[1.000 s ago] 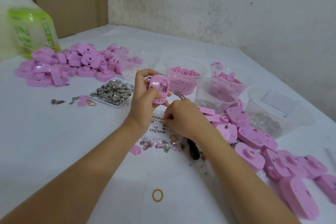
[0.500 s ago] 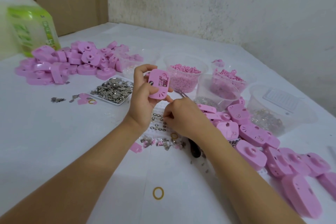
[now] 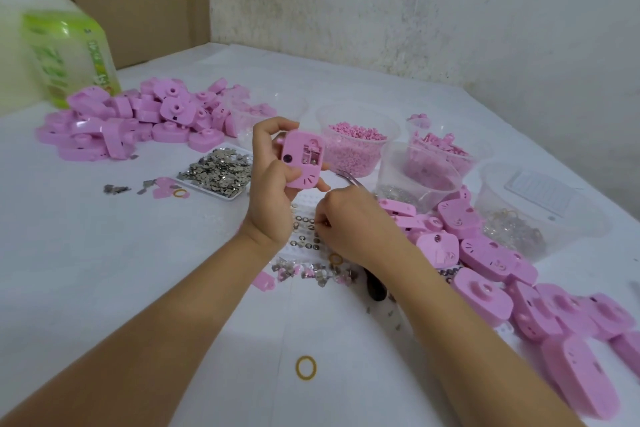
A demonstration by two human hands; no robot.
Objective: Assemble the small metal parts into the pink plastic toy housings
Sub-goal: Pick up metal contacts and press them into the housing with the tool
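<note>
Standing upright above the table (image 3: pixel 104 270), the pink housing (image 3: pixel 302 163) was gripped by the curled fingers and thumb of the left hand (image 3: pixel 272 191), its open side showing metal parts. Just below, the right hand (image 3: pixel 353 229) pinched tweezers (image 3: pixel 344 178) over small metal rings (image 3: pixel 306 230) on the white cloth.

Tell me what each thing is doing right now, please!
left hand: grips the pink housing.
pink housing: held up off the table, open compartment facing the camera.
right hand: pinches the tweezers.
tweezers: angled down toward the metal rings.
metal rings: lying flat in rows.
pellet tub: uncovered, nearly full of pink pellets.
green bottle: standing upright.
rubber band: lying flat.
</note>
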